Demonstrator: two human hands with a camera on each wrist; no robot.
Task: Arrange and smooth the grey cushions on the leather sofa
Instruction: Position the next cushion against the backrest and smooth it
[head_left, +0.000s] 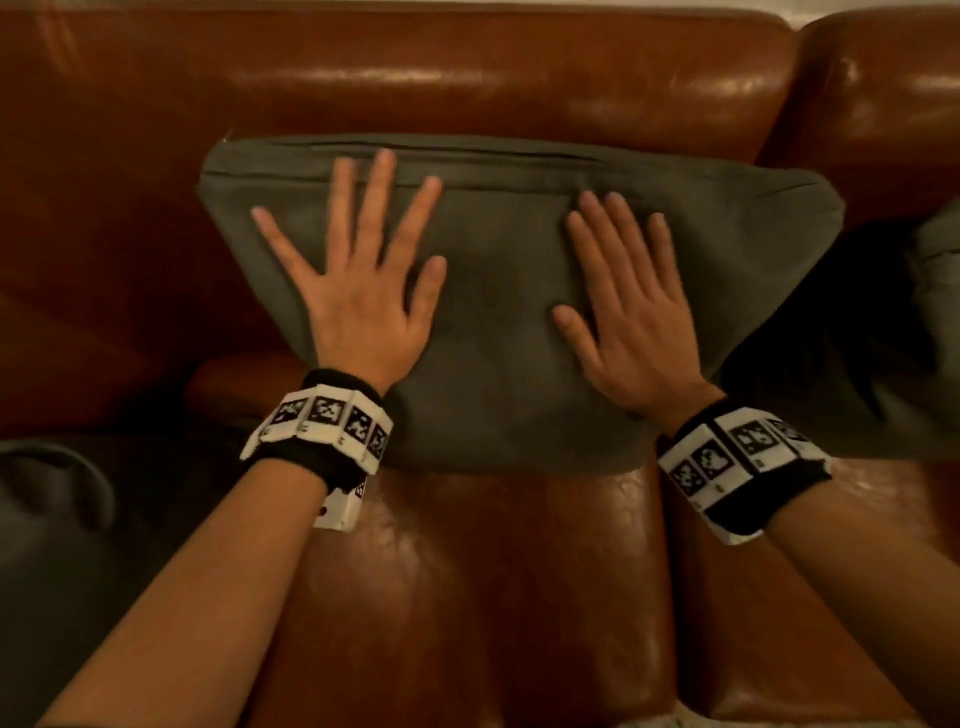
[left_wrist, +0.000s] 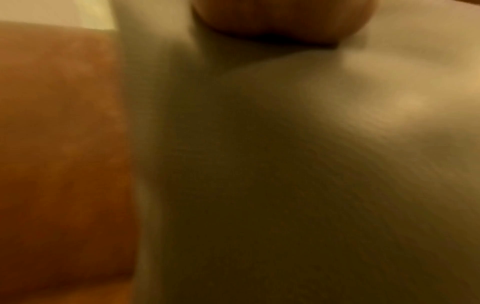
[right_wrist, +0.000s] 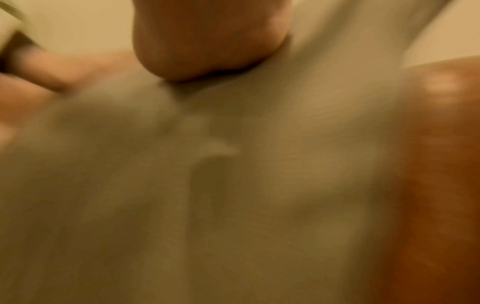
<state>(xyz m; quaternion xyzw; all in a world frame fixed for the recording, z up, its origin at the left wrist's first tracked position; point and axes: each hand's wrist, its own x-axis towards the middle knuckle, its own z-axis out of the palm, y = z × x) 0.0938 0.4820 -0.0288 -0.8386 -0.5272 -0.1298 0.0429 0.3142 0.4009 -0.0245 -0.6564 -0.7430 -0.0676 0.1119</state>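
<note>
The leather sofa (head_left: 467, 78) fills almost the whole head view, its brown backrest on top and the seat below. One grey cushion (head_left: 498, 291) leans against the backrest in the middle of the seat, with its zip edge up, and it looks already placed where it belongs. A second grey cushion (head_left: 930, 332) shows only partly at the right border, next to the first one; I cannot tell if they touch, because a dark shadow lies between them. At the lower left there is more grey fabric (head_left: 52, 499), too dark to say what it is.

Both hands lie flat on the front of the middle cushion. The left hand (head_left: 363, 291) has its fingers straight and spread wide apart. The right hand (head_left: 628, 322) has its fingers straight and close together, the thumb out to the side. Neither hand grips anything. The wrist views are blurred and show only grey cloth and leather.

My judgement: the placing of this cushion is done and its smoothing is under way, since small folds remain near the right fingertips. The cushion at the right probably remains to be arranged.
</note>
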